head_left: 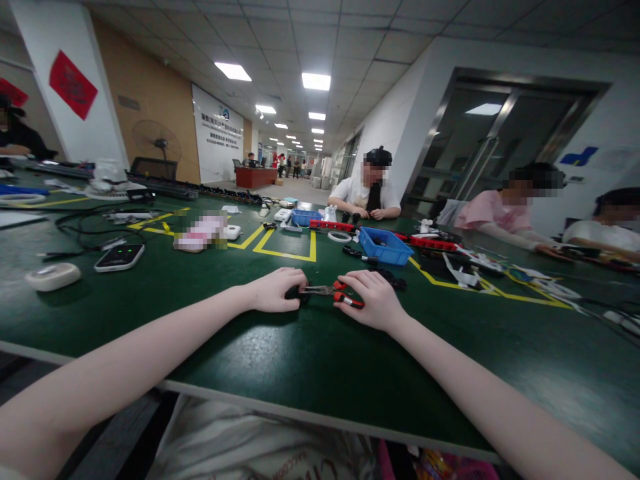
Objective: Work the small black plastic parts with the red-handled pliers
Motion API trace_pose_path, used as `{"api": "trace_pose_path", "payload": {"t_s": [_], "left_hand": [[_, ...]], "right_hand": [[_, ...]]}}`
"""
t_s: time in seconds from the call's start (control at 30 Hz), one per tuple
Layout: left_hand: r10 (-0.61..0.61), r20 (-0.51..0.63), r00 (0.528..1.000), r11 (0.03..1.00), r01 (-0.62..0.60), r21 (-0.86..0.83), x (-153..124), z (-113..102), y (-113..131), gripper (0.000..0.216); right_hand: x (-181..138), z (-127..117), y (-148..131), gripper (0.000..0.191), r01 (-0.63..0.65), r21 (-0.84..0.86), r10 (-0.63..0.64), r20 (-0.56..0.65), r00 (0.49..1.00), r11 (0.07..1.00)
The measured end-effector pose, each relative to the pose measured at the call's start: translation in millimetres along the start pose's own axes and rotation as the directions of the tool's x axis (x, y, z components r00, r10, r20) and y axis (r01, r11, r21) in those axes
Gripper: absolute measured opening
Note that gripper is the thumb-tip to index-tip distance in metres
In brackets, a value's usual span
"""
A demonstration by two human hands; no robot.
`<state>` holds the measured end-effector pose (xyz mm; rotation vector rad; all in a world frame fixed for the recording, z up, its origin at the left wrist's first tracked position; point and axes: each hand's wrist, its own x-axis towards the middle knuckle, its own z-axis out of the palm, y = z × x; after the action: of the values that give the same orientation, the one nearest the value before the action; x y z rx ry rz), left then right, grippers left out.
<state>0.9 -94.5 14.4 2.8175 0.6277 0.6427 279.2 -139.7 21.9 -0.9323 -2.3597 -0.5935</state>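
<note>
Red-and-black handled needle-nose pliers [345, 295] are in my right hand [375, 298], its fingers wrapped round the handles. The long metal jaws point left toward my left hand [278, 291]. That hand pinches a small black part [303, 292] between thumb and fingers, most of it hidden by the fingers. The jaw tips reach the black part; whether they grip it I cannot tell. Both hands rest low over the green table [260, 360]. Just behind my right hand lies a bunch of dark pieces [393, 279].
A blue bin [385, 247] stands beyond my right hand, near red strips [330, 227] and a white ring [340, 237]. To the left lie a phone [200, 233], a white device [120, 257], a pale oval case [53, 277] and black cables [85, 223]. A co-worker [370, 190] sits opposite.
</note>
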Motion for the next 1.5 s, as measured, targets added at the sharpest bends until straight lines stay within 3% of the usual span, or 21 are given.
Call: {"api": "trace_pose_path", "payload": {"t_s": [0.73, 1.5], "left_hand": [[0.021, -0.023, 1.0, 1.0, -0.021, -0.008, 0.0, -2.1, -2.6, 0.023], [0.057, 0.049, 0.997, 0.994, -0.061, 0.092, -2.6, -7.5, 1.2, 0.022]], "right_hand": [[-0.4, 0.5, -2.4, 0.04, 0.053, -0.025, -0.051, 0.086, 0.995, 0.998], [-0.4, -0.9, 1.4, 0.041, 0.002, 0.086, -0.011, 0.101, 0.995, 0.996]]}}
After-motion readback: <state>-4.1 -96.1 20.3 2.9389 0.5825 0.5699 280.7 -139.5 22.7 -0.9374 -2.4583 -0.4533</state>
